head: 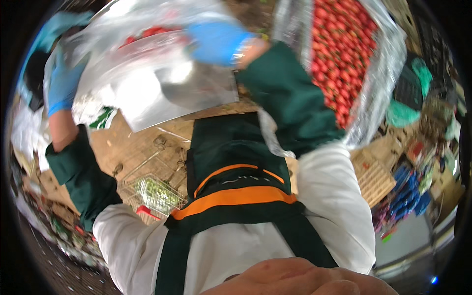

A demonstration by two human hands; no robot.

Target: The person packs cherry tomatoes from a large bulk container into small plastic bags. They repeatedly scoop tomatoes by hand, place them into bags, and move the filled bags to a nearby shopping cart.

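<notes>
My left hand [65, 86], in a blue glove, is at the left edge of a clear plastic bag [110, 35]. Film partly covers its fingers, and it seems to grip the bag's side. Small red fruits [153, 32] show inside the bag, which lies over a shiny metal sheet [140, 94]. My right hand [217, 42], also gloved in blue, is motion-blurred above the sheet's right part, beside the fruits; its fingertips cannot be made out. To the right, a plastic-lined container [383, 73] holds many small red fruits [343, 55] with green stems.
A wire shopping cart [155, 195] with greens stands below on the brown floor [110, 147]. At the right are a woven basket [376, 184], blue bundles [409, 188] and a dark crate with green bags [403, 114]. White plastic bags [29, 129] lie at the left.
</notes>
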